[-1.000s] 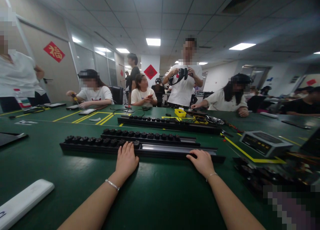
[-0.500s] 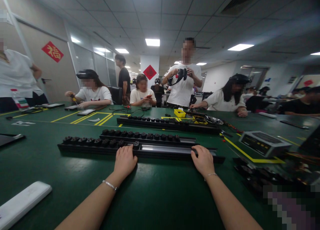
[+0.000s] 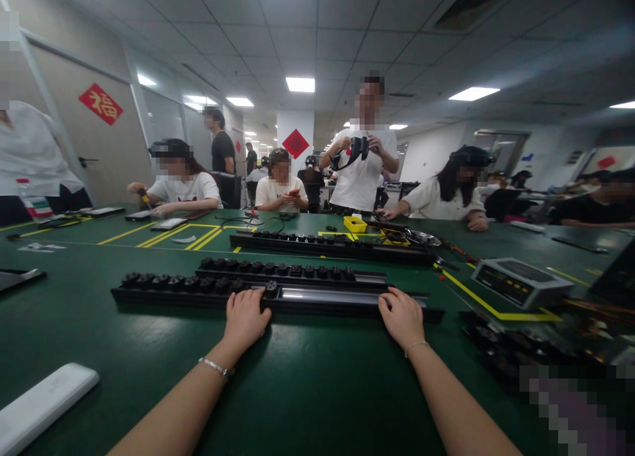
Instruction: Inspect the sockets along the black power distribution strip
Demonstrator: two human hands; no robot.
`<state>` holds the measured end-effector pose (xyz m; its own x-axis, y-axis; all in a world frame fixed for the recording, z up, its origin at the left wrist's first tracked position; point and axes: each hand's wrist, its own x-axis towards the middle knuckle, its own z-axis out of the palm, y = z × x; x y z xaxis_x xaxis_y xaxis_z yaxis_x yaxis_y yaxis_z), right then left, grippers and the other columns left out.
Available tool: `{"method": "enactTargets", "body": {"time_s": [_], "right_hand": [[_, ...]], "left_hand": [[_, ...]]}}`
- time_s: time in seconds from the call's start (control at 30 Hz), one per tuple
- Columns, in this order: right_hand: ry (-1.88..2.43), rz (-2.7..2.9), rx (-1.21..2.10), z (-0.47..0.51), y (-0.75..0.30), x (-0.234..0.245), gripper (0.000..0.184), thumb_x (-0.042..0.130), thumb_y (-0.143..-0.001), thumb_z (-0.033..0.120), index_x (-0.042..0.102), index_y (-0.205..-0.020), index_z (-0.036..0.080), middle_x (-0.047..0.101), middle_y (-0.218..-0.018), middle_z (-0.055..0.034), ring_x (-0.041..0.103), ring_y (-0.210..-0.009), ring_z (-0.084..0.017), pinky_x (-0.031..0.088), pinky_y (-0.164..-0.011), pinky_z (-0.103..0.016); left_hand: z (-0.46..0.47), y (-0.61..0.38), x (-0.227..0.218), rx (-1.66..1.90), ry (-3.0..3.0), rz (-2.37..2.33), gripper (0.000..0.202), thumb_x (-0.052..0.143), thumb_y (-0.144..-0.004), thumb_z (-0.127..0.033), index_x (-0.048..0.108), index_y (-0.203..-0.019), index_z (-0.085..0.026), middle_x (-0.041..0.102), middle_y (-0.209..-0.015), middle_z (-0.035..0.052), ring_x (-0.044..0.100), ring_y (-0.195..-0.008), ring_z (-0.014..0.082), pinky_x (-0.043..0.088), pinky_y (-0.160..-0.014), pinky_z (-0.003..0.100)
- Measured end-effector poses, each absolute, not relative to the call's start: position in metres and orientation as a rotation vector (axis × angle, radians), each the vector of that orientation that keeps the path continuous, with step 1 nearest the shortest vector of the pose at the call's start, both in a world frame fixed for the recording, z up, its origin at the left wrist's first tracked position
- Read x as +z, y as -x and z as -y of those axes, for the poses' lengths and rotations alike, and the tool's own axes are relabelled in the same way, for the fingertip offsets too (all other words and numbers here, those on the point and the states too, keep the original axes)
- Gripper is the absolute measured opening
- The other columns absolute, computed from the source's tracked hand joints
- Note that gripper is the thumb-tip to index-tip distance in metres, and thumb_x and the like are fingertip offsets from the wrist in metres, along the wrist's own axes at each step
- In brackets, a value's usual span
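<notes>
A long black power strip (image 3: 317, 298) with a row of round sockets on its left half lies across the green table (image 3: 307, 383) in front of me. My left hand (image 3: 245, 318) rests on its near edge at the middle, fingers over the last socket. My right hand (image 3: 403, 318) lies on the strip's right part, fingers curled over its metal rail. A second black strip (image 3: 290, 271) lies just behind the first, and a third (image 3: 332, 245) lies farther back.
A white bar (image 3: 42, 406) lies near left. A grey scale (image 3: 520, 282) sits at right inside yellow tape lines, with black parts (image 3: 501, 350) in front of it. A yellow box (image 3: 356, 224) stands farther back. Several people sit or stand around the far side of the table.
My right hand has slid slightly further onto the strip's rail. The view shifted a little, and a person standing at the back walked left.
</notes>
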<state>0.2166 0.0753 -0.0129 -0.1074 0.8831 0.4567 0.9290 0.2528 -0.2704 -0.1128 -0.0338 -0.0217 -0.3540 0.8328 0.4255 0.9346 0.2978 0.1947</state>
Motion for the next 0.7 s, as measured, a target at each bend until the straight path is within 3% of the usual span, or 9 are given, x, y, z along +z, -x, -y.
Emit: {"method": "enactTargets", "body": {"time_s": [0.7], "right_hand": [[1.648, 2.006, -0.108, -0.0728, -0.2161, -0.0103, 0.038, 0.033, -0.082, 0.036, 0.068, -0.088, 0.023, 0.055, -0.118, -0.0062, 0.045, -0.111, -0.024, 0.029, -0.094, -0.042]], "left_hand": [[0.0353, 0.111, -0.02, -0.593, 1.625, 2.325, 0.048, 0.044, -0.073, -0.028, 0.049, -0.12, -0.023, 0.058, -0.11, 0.0051, 0.043, -0.112, 0.0216, 0.017, -0.106, 0.043]]}}
